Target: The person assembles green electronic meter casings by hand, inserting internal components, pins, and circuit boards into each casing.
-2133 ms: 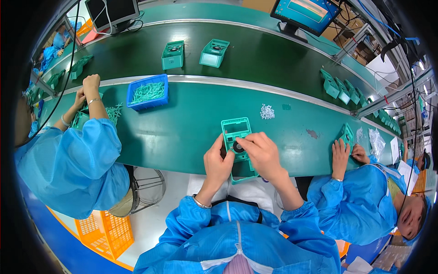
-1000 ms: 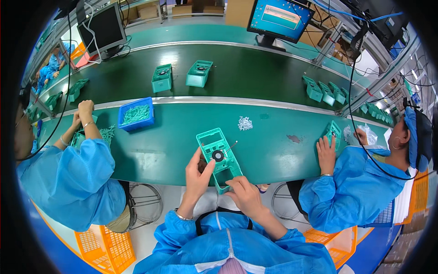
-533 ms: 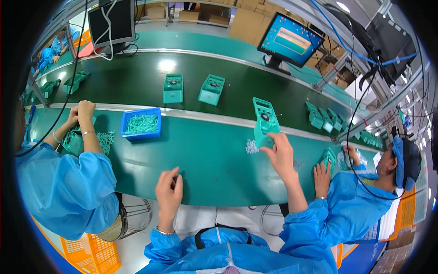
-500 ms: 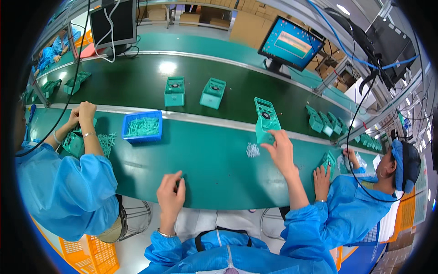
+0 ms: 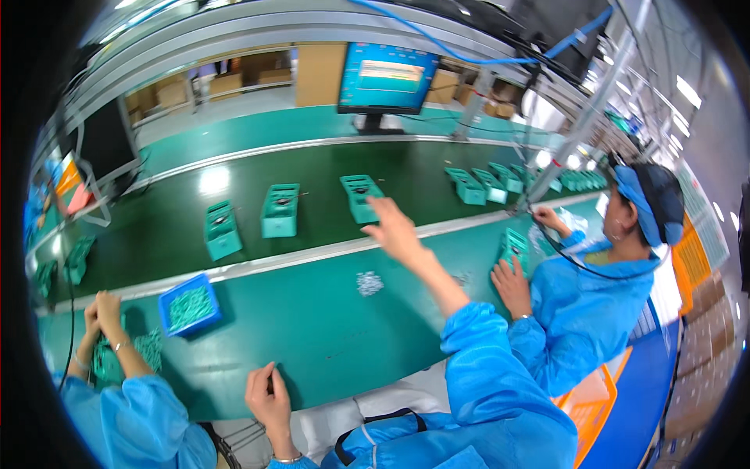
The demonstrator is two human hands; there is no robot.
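Note:
My right hand (image 5: 394,232) reaches over the conveyor belt, thumb and fingers apart, at the near right corner of a teal plastic housing (image 5: 358,194). The housing rests on the belt, a round dark part in its middle; whether the fingertips still touch it is hard to make out. Low over the bench's front edge is my left hand (image 5: 268,397), loosely curled, the thumb apart from the fingers and nothing visible between them. A small heap of pale little parts (image 5: 369,283) lies on the green bench (image 5: 312,328) between my hands.
More teal housings (image 5: 280,211) stand along the belt to left and right. On the left, a blue bin (image 5: 189,305) holds small green parts beside a co-worker's hands (image 5: 108,316). At right a co-worker's hand (image 5: 512,289) touches another housing (image 5: 514,246). A monitor (image 5: 387,78) stands beyond the belt.
My view has turned to the right. The housing that hung from my right hand near the belt's edge now sits on the belt, and my fingers are at its corner.

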